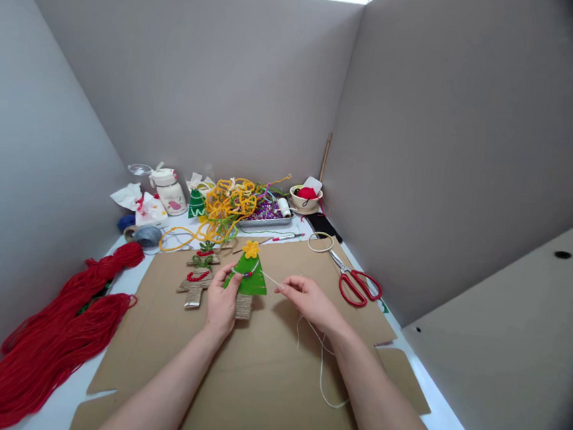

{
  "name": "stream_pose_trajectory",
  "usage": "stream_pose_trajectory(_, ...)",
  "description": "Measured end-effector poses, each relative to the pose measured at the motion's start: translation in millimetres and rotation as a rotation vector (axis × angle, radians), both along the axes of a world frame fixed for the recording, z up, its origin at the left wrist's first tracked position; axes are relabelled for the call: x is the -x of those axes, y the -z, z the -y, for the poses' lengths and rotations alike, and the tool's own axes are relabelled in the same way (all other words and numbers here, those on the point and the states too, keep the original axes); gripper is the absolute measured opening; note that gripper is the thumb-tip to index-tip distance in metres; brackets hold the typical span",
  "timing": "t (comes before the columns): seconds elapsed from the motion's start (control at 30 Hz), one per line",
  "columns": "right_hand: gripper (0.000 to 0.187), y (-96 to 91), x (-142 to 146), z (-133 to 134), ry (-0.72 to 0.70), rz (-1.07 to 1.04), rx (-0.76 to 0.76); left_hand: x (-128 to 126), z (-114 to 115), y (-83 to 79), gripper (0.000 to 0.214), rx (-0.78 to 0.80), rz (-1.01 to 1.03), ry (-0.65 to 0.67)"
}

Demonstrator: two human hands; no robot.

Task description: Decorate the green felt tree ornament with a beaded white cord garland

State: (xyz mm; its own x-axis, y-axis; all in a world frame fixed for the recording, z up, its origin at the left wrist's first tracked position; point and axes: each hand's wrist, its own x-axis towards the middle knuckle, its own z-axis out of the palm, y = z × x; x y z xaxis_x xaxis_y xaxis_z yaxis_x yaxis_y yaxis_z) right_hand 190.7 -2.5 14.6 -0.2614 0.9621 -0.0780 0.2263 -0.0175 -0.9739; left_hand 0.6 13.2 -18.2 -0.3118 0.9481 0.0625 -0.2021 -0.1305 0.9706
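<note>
My left hand [222, 301] grips a small green felt Christmas tree [255, 284] by its left side. A yellow flower [251, 249] tops the tree, a short string of beads [248, 274] crosses its front, and its trunk [243, 307] is wrapped in twine. To the right, my right hand [306, 298] pinches a white thread [271, 279] that runs taut to the tree's right edge. Whether a needle is in those fingers is too small to tell. The loose thread [321, 372] trails in loops below my right wrist.
Cardboard [271, 388] covers the table. Red-handled scissors [355, 284] lie at right near a hoop [321, 242] and a black phone [324, 226]. A twine-wrapped tree [195, 280] lies at left, beyond it red yarn [66, 329]. Behind are yellow yarn [232, 200], a bead tray [266, 222] and a white bottle [169, 191].
</note>
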Motion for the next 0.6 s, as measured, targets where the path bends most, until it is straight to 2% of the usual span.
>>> stream_pose_trajectory(0.2, 0.032, -18.4, -25.3, 5.9, -0.073, -0.104, 0.045, -9.9, 16.6, -5.1, 0.037, 0.070, -0.069, 0.091)
stream_pose_trajectory(0.33, 0.030, -20.6, -35.7, 7.5, -0.124, -0.076, 0.103, -13.1, 33.8, -3.9, 0.033, 0.092, -0.243, 0.126)
stream_pose_trajectory(0.6, 0.027, -5.5, -11.6, 5.2, -0.091, 0.099, 0.039, 2.8, 41.7, 2.9, 0.031, 0.031, -0.692, 0.086)
